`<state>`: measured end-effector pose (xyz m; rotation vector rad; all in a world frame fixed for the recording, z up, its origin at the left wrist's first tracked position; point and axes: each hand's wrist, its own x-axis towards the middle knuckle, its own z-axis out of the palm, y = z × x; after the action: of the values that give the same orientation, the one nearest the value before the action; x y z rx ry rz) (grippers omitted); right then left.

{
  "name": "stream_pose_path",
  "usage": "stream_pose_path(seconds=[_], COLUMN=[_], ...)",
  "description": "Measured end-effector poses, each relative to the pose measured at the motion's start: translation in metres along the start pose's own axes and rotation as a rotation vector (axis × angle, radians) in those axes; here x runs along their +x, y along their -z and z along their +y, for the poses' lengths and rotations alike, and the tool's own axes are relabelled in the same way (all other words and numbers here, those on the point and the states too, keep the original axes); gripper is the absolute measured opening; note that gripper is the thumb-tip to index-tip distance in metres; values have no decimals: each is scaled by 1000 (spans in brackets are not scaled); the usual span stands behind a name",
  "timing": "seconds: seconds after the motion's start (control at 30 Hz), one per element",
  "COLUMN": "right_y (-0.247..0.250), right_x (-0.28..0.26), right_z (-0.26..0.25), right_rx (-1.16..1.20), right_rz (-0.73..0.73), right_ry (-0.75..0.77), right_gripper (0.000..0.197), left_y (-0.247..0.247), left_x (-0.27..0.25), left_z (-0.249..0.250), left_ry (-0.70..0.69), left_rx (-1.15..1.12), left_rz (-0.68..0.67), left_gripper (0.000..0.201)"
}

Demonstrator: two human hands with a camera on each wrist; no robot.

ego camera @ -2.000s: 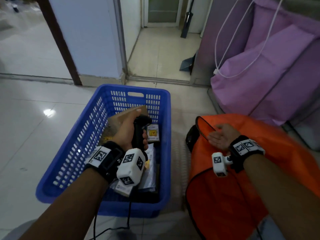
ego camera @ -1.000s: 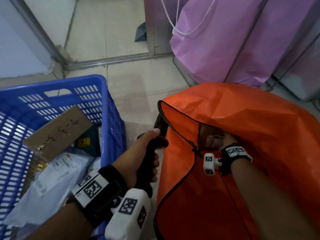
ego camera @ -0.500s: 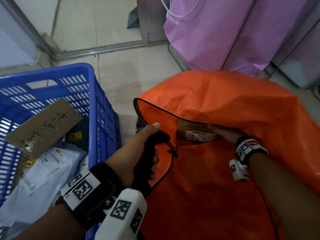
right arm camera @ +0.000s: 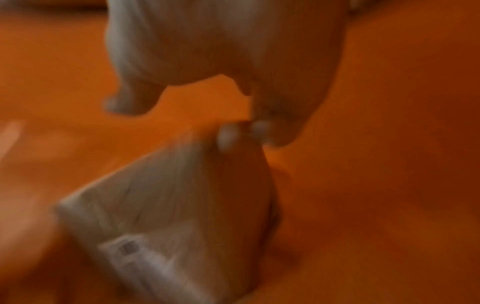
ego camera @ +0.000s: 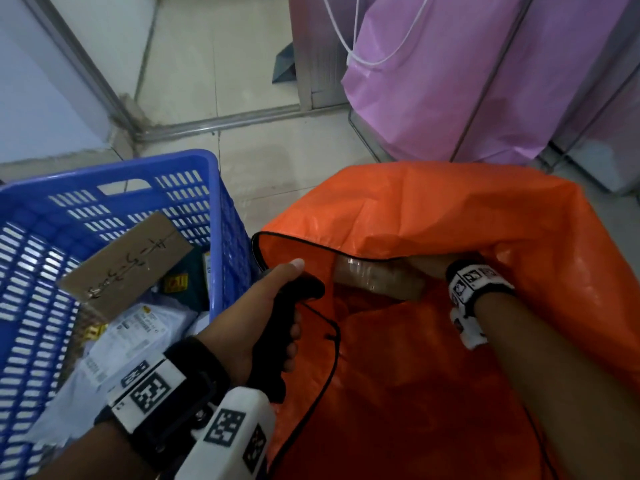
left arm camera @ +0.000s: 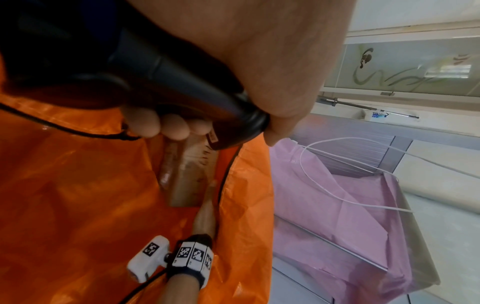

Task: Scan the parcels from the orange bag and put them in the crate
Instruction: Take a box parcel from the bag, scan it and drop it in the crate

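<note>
1 parcel [ego camera: 379, 280], 1 scanner [ego camera: 282, 327], 1 crate [ego camera: 214, 188]

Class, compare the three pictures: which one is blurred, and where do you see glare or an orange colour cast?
Right wrist view: badly blurred, tinted orange inside the bag, the parcel smeared. Head view: mostly sharp, shiny glare on the parcel's tape. Left wrist view: the left hand and scanner loom large and dark.

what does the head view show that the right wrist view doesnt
Only the head view shows the blue crate holding earlier parcels, and the left hand gripping the black scanner. Only the right wrist view shows, blurred, fingertips pinching the parcel's edge and a printed label. Both show the right hand, the brown parcel and the orange bag.
</note>
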<state>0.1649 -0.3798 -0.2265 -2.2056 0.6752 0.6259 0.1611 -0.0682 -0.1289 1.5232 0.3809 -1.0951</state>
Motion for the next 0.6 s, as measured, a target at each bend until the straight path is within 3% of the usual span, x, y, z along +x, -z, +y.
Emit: stream_pose_path(seconds=[0.1,0.17,0.2,0.27,0.3,0.33,0.37,0.4,0.47,0.53,0.6], right_y=[-3,-15,-22,-34,-40,-42,-42,-47,-54,-44,-21], right_x=[-9,-9,-5,1,4,10,14,20,21,23,31], right_z=[-25,-31,-31,-27,-22,-13,-5,12,28,25,13], right_rx=[-326,-546,-588,-562,-617,-634,-745,-765,-827,-698,-227], right_rz=[-65,-127,-105,-134,-144,-156,-186,-165,103,46,56], right_ry=[77,139,153,213,322,356,293,189,155,149,134], right_gripper=[55,69,72,52,53,63,75,81,75,71,52], left_y=[2,2,2,5,7,10,12,13,16,22,27], left_x=[4,5,5,5,5,4,3,0,-5,-8,-13], left_z=[-2,-4,-4,-5,-6,-6,-7,-7,-6,-6,-5], left_ry=[20,34,35,27,18,8,6,7,-8,-17,-22], left_rx=[-22,-36,-42,-43,-38,-32,-32,-38,-57,-67,-62], left_rz=[-1,4,9,10,5,0,-7,-13,-15,-3,2], left_gripper=[59,61,61,59,59,61,62,61,58,56,56])
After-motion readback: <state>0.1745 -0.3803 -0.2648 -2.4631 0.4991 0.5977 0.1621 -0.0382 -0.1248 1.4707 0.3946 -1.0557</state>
